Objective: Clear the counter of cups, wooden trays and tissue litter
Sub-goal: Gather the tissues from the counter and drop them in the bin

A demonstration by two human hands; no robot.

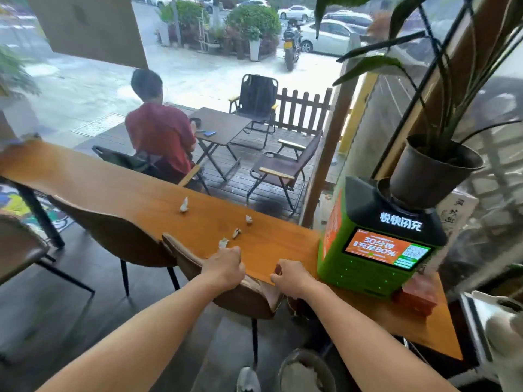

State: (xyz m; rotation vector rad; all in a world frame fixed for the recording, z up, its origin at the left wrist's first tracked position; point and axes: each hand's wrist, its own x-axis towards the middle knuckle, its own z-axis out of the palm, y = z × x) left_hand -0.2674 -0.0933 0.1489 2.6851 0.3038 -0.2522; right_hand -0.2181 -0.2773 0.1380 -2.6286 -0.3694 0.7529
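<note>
A long wooden counter [113, 190] is seen running along a wide window [226, 66], flooded with pale daylight. Two brown chairs [119, 239] are tucked against its near edge, over a dark floor [85, 321]. At the right end, a green charging kiosk [373, 256] is parked, its screen lit orange, and a dark plant pot [430, 171] is perched on top, tilted. Outside, a wet deck [254, 171] is laid out with a folding table [223, 123] and folding chairs [283, 165]; one is taken by a person in a red shirt [161, 137]. A picket fence [302, 108] is set behind, and a motorcycle [291, 43] and cars [331, 38] are parked beyond.
</note>
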